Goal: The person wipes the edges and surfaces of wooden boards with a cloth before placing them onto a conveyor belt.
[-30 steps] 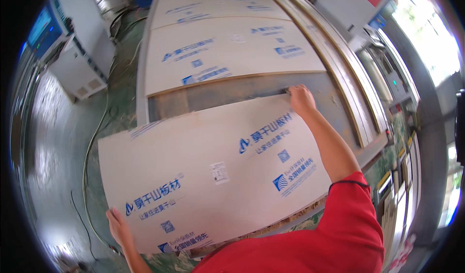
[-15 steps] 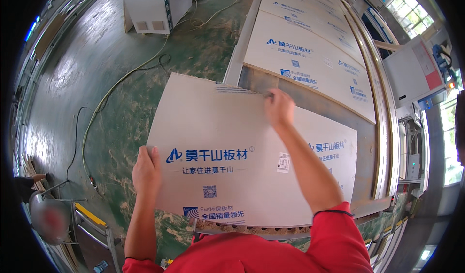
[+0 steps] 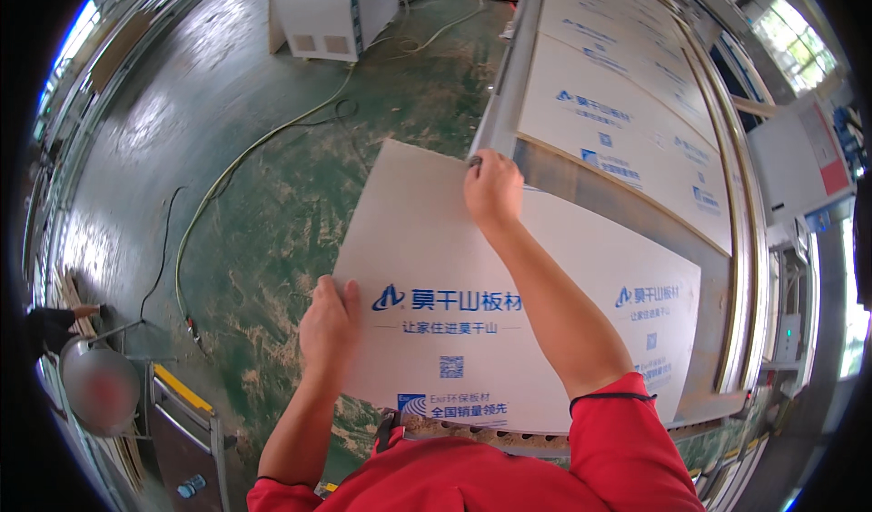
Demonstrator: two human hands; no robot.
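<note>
I hold a large pale wooden board (image 3: 590, 276) with blue printed marks, tilted across my front. My left hand (image 3: 329, 323) grips its left edge near the lower corner. My right hand (image 3: 493, 188) grips its far top edge, arm stretched over the face. The board's right part lies over a long machine bed (image 3: 718, 267) where more such boards (image 3: 627, 112) lie in a row.
Green concrete floor (image 3: 272, 194) strewn with sawdust lies to the left, crossed by a yellow-green hose (image 3: 227, 185) and cables. A white cabinet (image 3: 331, 8) stands at the far end. Another person (image 3: 64, 330) crouches at the left edge by a metal frame (image 3: 182, 421).
The board has swung leftward off the machine bed toward the floor side. My view has turned left with it; my left hand has moved up its left edge.
</note>
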